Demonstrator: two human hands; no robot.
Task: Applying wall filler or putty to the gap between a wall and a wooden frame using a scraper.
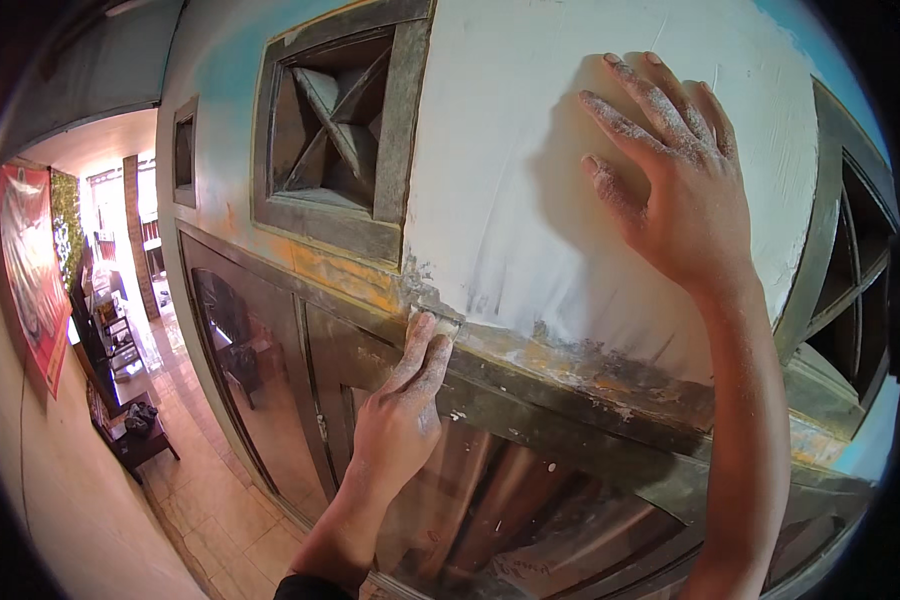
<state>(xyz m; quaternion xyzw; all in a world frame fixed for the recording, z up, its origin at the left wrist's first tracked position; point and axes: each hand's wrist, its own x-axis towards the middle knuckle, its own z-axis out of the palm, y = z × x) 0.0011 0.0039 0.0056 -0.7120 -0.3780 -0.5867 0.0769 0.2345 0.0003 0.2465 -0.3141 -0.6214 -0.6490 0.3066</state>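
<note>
1. The white-coated wall [500,120] fills the upper middle. Its smooth face looks hard but chalky, so a palm could slide on the dust; it offers nothing to grip, only a flat surface to lean on.
2. Below it runs a brown wooden rail [550,405], stiff and fixed, its upper border ragged with orange and grey patches. Those flaking edges look brittle, likely to crumble under firm pressure.
3. An X-barred wooden vent [336,125] stands left of the white patch, another X-barred vent on the right [848,298]. Both look rigid; their frames would bear a bracing touch better than the thin crossbars.
4. The right hand [675,175] is raised over the wall, fingers spread and powdered white, holding nothing. It seems to rest there, though actual palm contact is hidden.
5. The left hand [400,405] reaches up to the joint between wall and rail, index and middle fingers extended side by side, pressing on a small piece. The thumb is not visible.
6. That small pale piece [446,326] sits under those fingertips, at the wall's lower edge near the left vent's corner. It is probably light and thin, perhaps a scraper or folded abrasive; its stiffness is unclear. Dusty fingers may slip, so its broad back seems the best hold, clear of the working edge.
</note>
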